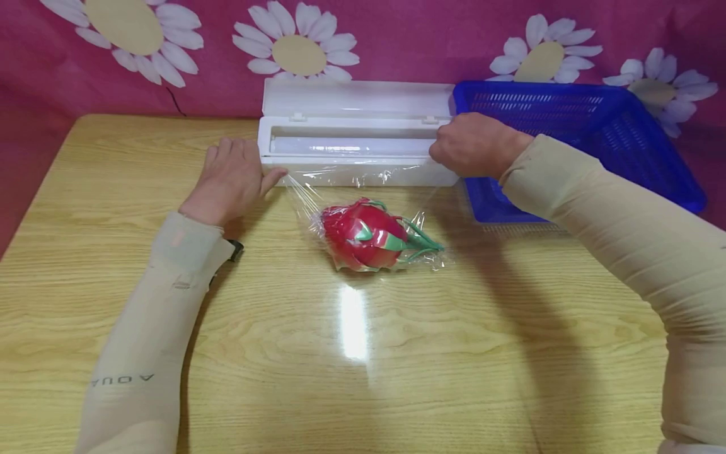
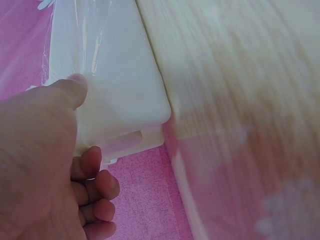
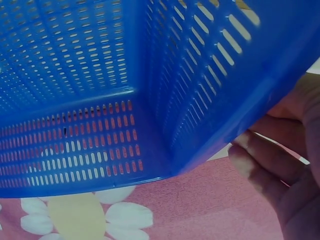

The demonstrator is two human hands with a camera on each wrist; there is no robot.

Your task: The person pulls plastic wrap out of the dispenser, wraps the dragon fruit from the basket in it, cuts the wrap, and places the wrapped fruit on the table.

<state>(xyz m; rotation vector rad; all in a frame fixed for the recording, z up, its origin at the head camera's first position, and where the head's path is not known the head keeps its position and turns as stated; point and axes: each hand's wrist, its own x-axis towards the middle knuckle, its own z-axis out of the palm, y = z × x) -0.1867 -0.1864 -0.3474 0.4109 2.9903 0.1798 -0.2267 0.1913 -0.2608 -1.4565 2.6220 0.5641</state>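
A white cling film dispenser (image 1: 351,173) lies at the back of the table with its lid (image 1: 357,98) raised and a film roll (image 1: 351,146) inside. Clear cling film (image 1: 300,195) stretches from its front edge to a red dragon fruit (image 1: 368,236) with green scales, wrapped in film. My left hand (image 1: 227,180) holds the dispenser's left end; its thumb (image 2: 72,90) presses the film on the edge, fingers bent beside the end. At the right end, my right hand (image 1: 479,145) has curled fingers and grips the dispenser there; its exact hold is hidden.
A blue plastic basket (image 1: 669,157) with slotted walls stands tilted at the back right, close beside my right hand. Behind the table hangs a magenta cloth (image 1: 408,38) with daisies. The wooden tabletop (image 1: 283,366) stretches toward me.
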